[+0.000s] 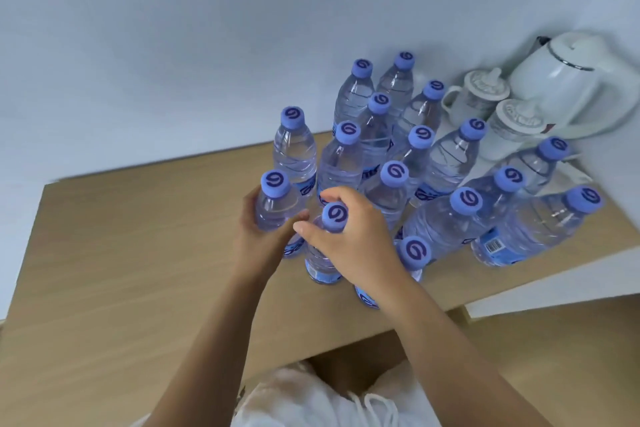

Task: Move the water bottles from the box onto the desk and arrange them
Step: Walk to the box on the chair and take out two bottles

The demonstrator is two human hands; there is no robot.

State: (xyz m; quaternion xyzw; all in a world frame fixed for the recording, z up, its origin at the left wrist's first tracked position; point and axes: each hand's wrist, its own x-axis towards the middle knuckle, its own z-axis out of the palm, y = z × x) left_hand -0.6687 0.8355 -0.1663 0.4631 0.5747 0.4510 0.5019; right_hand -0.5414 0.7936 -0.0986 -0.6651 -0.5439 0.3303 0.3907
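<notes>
Bottles crowd the back right of the desk (138, 270), blue caps up, packed beside a white kettle (568, 87) and two lidded cups (485, 90). Both hands are at the near-left edge of the group: the left hand (258, 236) curls round the body of one bottle (275, 208), the right hand (349, 232) wraps the shoulder of a second bottle (323, 253) just beside it. This looks like the arranging step, closing up the front row. Next move calls for nudging both upright into line without knocking neighbours. The box is out of view.
</notes>
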